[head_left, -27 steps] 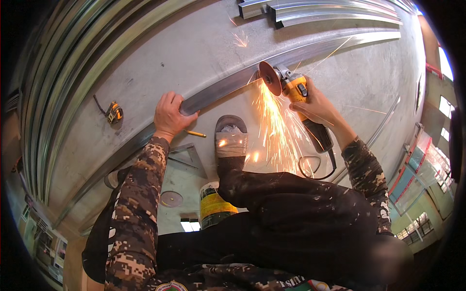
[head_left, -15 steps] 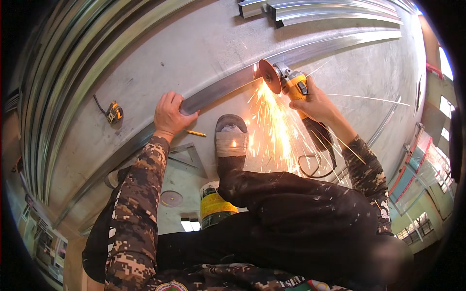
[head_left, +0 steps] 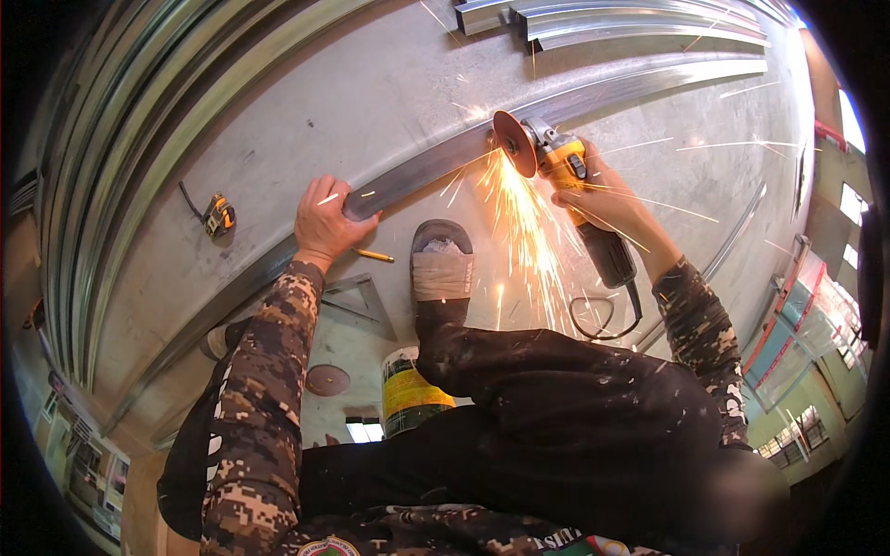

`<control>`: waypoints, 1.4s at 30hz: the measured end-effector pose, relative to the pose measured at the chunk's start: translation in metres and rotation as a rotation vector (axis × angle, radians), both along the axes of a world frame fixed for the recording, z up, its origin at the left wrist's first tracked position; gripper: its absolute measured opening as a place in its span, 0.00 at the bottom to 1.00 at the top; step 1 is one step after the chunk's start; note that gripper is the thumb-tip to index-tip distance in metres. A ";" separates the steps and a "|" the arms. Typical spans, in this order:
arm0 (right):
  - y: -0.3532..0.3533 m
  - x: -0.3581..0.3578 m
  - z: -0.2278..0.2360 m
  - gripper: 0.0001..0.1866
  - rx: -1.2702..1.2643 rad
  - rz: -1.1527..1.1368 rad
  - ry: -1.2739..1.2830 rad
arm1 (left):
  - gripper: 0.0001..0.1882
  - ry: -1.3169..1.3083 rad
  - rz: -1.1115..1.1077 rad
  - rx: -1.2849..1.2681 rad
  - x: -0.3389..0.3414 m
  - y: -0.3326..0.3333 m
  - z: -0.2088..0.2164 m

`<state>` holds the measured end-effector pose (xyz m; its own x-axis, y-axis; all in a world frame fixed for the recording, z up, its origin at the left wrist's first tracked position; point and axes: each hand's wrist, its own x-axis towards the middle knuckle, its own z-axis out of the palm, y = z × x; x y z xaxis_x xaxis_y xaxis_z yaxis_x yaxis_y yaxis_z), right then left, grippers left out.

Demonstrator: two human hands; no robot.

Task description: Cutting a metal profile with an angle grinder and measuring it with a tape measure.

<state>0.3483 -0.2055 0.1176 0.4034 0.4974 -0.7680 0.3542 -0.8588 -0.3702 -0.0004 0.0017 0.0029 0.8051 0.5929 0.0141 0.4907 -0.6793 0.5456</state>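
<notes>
My right hand (head_left: 603, 195) grips a yellow and black angle grinder (head_left: 561, 165). Its reddish-brown cutting disc (head_left: 515, 144) stands on edge against a long grey metal bar (head_left: 426, 169). Bright sparks (head_left: 521, 227) stream from the contact point down toward the floor beside my foot. With its fingers wrapped over the bar's near-left end, my left hand (head_left: 324, 218) holds the metal down. Just below that hand a yellow pencil (head_left: 375, 255) lies on the floor. The grinder's black cord (head_left: 607, 329) loops near my right knee.
Long metal profiles (head_left: 139, 120) lie along the left, with shorter channels (head_left: 630, 28) at the far side. A tape measure (head_left: 219, 215), a triangular square (head_left: 360, 306), a loose disc (head_left: 327, 380) and a yellow-banded bucket (head_left: 413, 394) surround my slippered foot (head_left: 442, 269).
The spark stream has narrowed slightly, and stray sparks now fly over the far side and to the right. Both hands and the bar look almost unmoved; the grinder has barely shifted.
</notes>
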 end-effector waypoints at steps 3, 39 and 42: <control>-0.003 0.004 -0.010 0.53 0.061 0.056 -0.006 | 0.23 -0.031 -0.008 0.024 0.001 -0.001 -0.001; -0.009 0.009 -0.010 0.48 0.098 -0.051 0.029 | 0.26 0.033 0.011 -0.041 -0.005 -0.006 -0.013; 0.007 0.001 -0.008 0.51 0.057 -0.020 0.023 | 0.25 0.056 0.002 -0.030 -0.012 0.000 -0.008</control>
